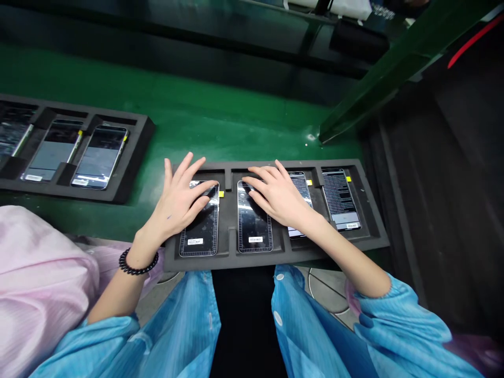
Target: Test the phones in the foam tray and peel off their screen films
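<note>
Centrally, one foam tray [244,260] holds four smartphones [255,223], two beneath spread, empty hands [179,203]; leftward, another tray [135,152] shows three more smartphones [101,157].

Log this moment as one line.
left hand: over leftmost phone in four-phone tray | right hand: over second phone | third phone, fourth phone: text on screen

Slanted green post [401,60] beside red strip [474,41]
</note>
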### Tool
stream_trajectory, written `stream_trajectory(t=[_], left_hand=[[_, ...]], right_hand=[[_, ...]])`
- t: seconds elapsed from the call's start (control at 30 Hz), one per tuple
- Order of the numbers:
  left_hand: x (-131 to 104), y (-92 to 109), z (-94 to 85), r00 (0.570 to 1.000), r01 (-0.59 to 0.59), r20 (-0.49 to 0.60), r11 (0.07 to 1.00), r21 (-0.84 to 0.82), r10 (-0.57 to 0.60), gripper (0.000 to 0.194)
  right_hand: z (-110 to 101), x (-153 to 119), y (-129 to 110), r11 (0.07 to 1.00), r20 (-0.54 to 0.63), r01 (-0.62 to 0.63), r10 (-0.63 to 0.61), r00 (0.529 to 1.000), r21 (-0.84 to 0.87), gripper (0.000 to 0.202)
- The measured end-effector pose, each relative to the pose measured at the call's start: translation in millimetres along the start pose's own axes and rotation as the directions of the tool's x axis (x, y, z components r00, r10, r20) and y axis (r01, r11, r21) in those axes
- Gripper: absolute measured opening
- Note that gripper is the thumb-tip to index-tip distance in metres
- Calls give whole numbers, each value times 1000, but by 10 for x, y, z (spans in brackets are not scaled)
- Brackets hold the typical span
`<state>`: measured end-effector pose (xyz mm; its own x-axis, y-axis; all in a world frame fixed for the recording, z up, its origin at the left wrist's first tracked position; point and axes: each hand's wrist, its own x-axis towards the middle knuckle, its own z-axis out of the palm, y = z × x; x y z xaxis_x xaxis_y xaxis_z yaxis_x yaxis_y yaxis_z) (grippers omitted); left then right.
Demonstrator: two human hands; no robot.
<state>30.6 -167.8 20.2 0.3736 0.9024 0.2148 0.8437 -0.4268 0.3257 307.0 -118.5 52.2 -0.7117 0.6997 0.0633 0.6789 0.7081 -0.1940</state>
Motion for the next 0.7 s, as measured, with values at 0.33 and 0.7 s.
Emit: stream_trajectory(t=[0.33, 0.7], left_hand=[[8, 9, -5, 998, -19, 63, 1000, 12, 18, 41], [-30, -14, -47, 1000, 6, 15, 1000, 4, -6, 40]], right_hand=[[35, 13, -78, 997, 19, 61, -60, 998, -36, 40], [29, -52, -23, 996, 18, 40, -38, 999, -77, 42]])
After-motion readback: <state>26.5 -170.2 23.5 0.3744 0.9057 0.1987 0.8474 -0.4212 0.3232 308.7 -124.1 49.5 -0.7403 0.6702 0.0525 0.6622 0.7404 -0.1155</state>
